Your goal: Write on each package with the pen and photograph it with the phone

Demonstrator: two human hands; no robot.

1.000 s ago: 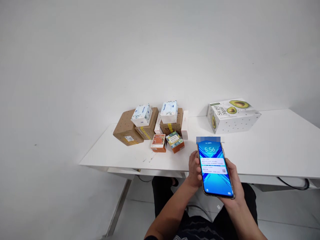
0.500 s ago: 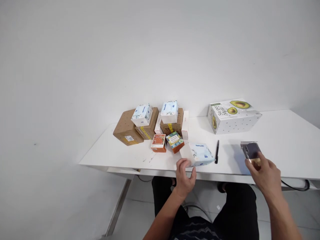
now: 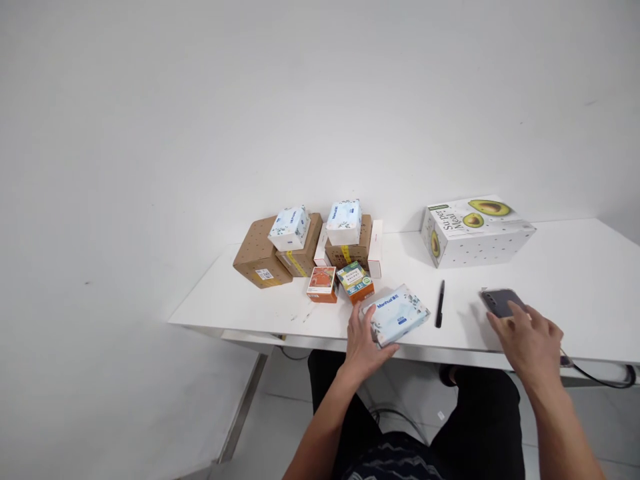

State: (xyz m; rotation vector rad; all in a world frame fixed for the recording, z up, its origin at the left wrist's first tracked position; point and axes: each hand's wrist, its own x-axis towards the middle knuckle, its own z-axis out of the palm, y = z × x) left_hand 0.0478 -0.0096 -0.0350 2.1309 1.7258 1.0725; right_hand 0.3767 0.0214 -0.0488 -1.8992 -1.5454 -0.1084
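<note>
Head view | left hand (image 3: pixel 364 339) grasps pale blue tissue pack (image 3: pixel 399 315) | right hand (image 3: pixel 525 335) fingers loosely on dark flat phone (image 3: pixel 500 302) | white table (image 3: pixel 575 287), white wall (image 3: pixel 250 100)

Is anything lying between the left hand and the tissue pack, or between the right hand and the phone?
Nothing visible. The left hand already rests against the tissue pack, and the right hand touches the phone. The pen lies between pack and phone.
</note>
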